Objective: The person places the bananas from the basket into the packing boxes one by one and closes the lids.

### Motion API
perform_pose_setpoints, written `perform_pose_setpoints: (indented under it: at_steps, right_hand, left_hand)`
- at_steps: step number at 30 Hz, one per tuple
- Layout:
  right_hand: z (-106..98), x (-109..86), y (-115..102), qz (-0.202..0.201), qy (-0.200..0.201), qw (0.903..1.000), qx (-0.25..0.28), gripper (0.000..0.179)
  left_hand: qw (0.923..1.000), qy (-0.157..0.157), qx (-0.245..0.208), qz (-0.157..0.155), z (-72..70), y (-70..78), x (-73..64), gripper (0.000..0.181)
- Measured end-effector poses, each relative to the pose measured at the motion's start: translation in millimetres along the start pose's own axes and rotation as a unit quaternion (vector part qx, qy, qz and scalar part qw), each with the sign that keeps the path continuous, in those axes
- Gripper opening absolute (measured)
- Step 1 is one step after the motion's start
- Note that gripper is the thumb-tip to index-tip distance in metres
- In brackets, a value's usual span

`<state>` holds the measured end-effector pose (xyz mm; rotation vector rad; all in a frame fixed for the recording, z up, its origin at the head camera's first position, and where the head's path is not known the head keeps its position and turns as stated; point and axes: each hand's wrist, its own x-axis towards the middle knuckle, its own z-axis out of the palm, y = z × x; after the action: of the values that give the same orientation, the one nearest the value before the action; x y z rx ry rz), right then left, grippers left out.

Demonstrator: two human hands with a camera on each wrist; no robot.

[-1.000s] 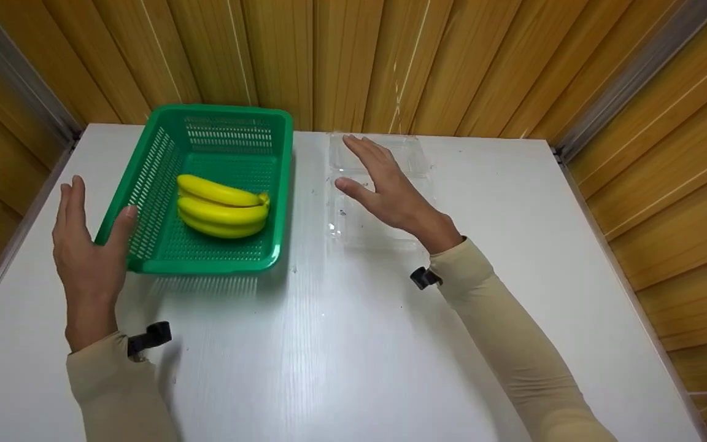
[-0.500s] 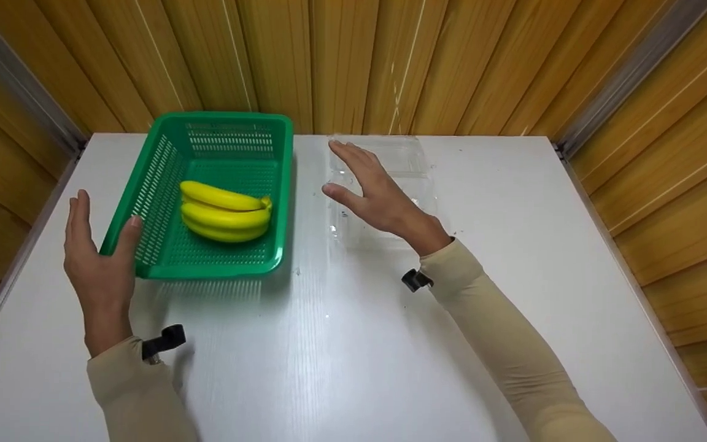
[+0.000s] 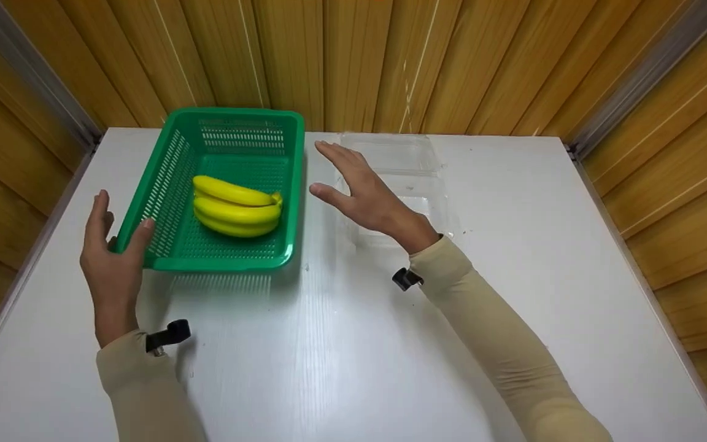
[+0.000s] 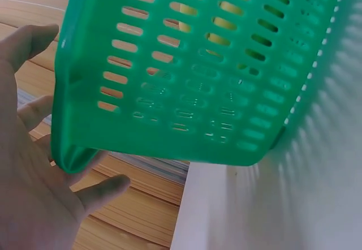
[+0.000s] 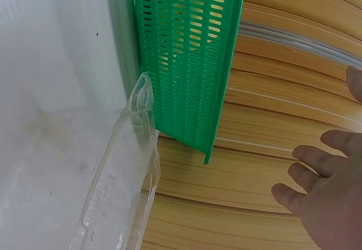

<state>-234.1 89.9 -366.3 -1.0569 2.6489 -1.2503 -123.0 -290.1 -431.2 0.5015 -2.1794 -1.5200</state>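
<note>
Basket (image 3: 218, 264), seen from outside in both wrist views, shows yellow through its slots; only the head view gives the whole banana bunch (image 3: 237, 209) inside. Green and rectangular, it is at the back left of the table (image 3: 341, 368). The left hand (image 3: 112, 264) spreads around its near-left corner, thumb and fingers apart, contact unclear. The right hand (image 3: 369, 196) hovers over a clear box (image 3: 393, 152), thumb apart from straight fingers.

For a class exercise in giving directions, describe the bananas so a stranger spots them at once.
On the white table, find the green basket near the left hand. The bananas lie inside, stem toward its right wall; their bright yellow stands out against the green.
</note>
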Motion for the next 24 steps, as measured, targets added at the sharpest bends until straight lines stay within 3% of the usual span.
perform_pose_setpoints:
  at_steps: [10, 24]
  right_hand:
    - [12, 10.6, -6, -0.015, -0.013, 0.9998, 0.01, 0.076]
    - [28, 21.1, -11, 0.0, -0.038, 0.9991, 0.02, 0.075]
  left_hand:
    - [0.9989, -0.045, -0.005, -0.006, -0.5, -9.1, 1.1, 0.074]
    - [0.9984, -0.038, -0.029, -0.03, -0.8, -29.3, 3.2, 0.067]
